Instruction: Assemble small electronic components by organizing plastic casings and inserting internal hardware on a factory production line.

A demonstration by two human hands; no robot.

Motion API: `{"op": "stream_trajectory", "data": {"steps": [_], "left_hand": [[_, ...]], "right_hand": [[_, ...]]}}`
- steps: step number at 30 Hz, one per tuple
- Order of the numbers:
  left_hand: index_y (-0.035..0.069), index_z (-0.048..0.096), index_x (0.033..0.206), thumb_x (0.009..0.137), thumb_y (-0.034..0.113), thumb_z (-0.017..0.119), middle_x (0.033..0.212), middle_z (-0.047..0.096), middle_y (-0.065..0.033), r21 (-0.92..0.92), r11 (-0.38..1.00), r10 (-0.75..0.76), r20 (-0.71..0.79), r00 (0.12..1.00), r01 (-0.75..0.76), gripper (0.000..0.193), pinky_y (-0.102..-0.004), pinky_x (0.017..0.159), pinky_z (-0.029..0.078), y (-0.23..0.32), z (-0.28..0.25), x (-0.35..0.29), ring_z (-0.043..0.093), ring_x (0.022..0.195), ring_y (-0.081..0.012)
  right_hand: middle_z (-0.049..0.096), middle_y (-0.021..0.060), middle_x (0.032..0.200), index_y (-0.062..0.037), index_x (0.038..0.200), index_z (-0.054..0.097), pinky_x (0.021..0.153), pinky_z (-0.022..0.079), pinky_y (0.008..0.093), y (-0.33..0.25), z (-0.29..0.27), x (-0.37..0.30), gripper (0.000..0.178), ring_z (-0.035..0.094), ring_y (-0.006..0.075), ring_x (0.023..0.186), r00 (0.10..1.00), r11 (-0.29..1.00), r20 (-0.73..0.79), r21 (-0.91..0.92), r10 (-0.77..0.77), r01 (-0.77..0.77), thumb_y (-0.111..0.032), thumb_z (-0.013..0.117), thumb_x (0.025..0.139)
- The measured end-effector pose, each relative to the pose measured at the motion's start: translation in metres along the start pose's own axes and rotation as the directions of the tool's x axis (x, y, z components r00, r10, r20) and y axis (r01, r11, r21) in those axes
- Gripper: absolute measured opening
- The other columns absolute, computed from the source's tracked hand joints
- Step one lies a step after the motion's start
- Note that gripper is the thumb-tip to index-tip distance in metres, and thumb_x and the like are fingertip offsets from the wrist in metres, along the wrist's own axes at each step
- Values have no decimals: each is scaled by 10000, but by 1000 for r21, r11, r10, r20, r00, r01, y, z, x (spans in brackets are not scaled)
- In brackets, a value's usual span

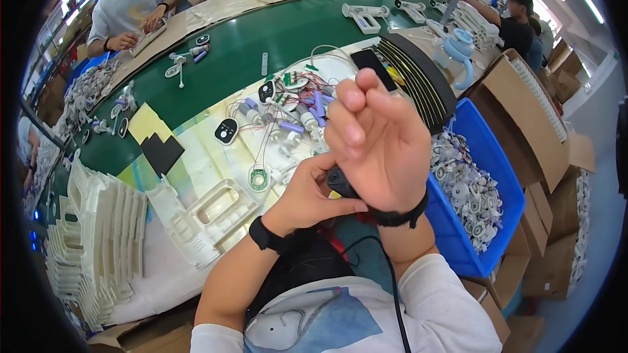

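Observation:
My right hand [383,137] is raised with its palm in view, fingers loosely bent and holding nothing. A black strap [400,214] goes around its wrist. With thumb and fingers, my left hand [304,193] grips a small black camera-like device [340,183] at the side of that wrist. Another black band [267,235] is on my left wrist. Behind my hands lies a heap of wired parts with purple cylindrical batteries [292,127], grey motors [307,117] and a round green circuit board [259,178]. A white plastic housing [226,208] rests to the left.
Nested white housings [104,235] stand at the left. To the right is a blue bin [484,248] of small parts, beside cardboard boxes [523,117]. A phone [373,68] and a blue-lidded jug [454,55] sit farther back. Across the green belt [229,46] a person [134,10] works.

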State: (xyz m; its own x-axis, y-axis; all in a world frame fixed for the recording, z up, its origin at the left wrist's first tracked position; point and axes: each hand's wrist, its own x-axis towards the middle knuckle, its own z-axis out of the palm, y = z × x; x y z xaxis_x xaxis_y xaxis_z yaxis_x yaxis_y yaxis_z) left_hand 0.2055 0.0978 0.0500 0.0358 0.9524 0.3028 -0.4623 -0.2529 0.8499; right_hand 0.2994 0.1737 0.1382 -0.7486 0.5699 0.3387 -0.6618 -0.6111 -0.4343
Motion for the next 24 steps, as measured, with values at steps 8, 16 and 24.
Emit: {"op": "stream_trajectory", "data": {"steps": [8, 16, 24], "left_hand": [[36, 420, 1326, 653, -12, 824, 1187, 571, -24, 32, 999, 5, 31, 1000, -6, 787, -288, 948, 424, 10, -27, 3, 531, 1114, -120], [47, 375, 1336, 632, -77, 809, 1185, 585, -76, 162, 981, 85, 141, 986, -108, 836, -321, 1030, 362, 42, -43, -2, 503, 1199, -179], [65, 297, 1424, 823, 31, 673, 1365, 488, -125, -58, 991, -90, 376, 922, 121, 709, -331, 1071, 333, 26, -64, 3, 451, 1266, -182]], "right_hand": [[530, 101, 977, -44, 1099, 540, 571, 428, 286, 17, 7, 13, 203, 540, 183, 643, 899, 973, 407, 86, 161, -213, -110, 444, 932], [469, 56, 763, -63, 950, 493, 589, 397, 308, 29, 19, 20, 85, 464, 183, 650, 931, 880, 127, -304, -343, 366, -121, 444, 913], [518, 82, 711, -47, 948, 508, 576, 393, 304, 46, 26, 8, 83, 495, 188, 593, 892, 938, 444, 269, 81, -219, -87, 518, 876]]}}
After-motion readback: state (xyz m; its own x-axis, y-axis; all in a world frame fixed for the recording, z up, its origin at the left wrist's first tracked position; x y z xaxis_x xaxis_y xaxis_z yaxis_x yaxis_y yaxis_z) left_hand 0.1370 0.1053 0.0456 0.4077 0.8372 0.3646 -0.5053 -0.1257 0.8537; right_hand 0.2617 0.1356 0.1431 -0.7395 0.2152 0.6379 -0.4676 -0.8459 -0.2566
